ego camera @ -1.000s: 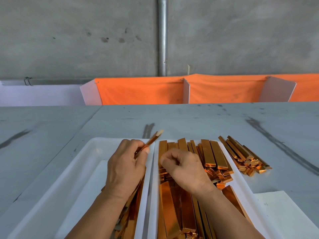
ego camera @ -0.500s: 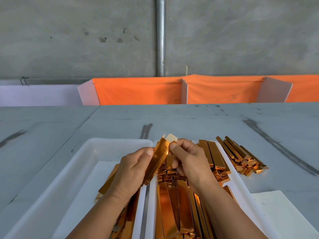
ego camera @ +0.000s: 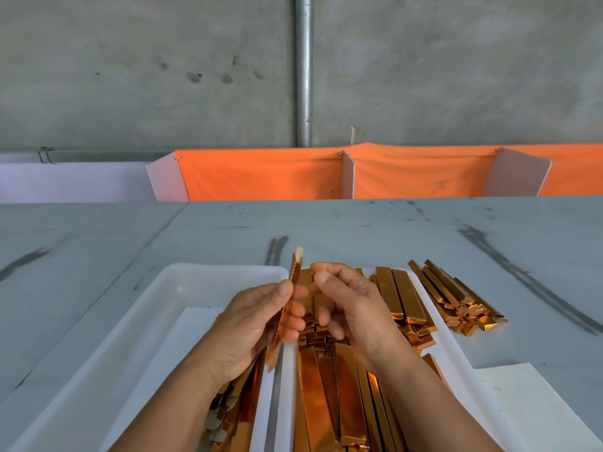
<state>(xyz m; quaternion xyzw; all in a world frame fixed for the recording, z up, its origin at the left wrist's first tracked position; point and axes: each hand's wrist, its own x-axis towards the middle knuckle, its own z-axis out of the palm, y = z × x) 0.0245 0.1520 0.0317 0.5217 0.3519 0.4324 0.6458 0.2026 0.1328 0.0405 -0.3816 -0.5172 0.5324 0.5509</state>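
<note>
Left grip: left hand (ego camera: 251,324) clamped on one copper blank (ego camera: 295,272) — thumb on the near face, fingers behind. The blank is edge-on and near upright, with a pale tab at its top.
Right grip: right hand (ego camera: 355,308) just beside the blank, fingers curled; I cannot tell whether they touch it.
Blank's place: in the air, over the gap between the left tray (ego camera: 182,278) and the right tray (ego camera: 456,347).
Stock: flat blanks (ego camera: 235,412) under my left wrist; folded boxes (ego camera: 346,402) in the right tray; loose boxes (ego camera: 456,301) on the surface (ego camera: 359,230).
Step, as I judge it: opening the blank into a box.
Risk one: thin foil card — too hard a pinch could crease it off the score lines.
Risk two: my hold sits low on the blank; a push at the top could twist it free and drop it between the trays.
</note>
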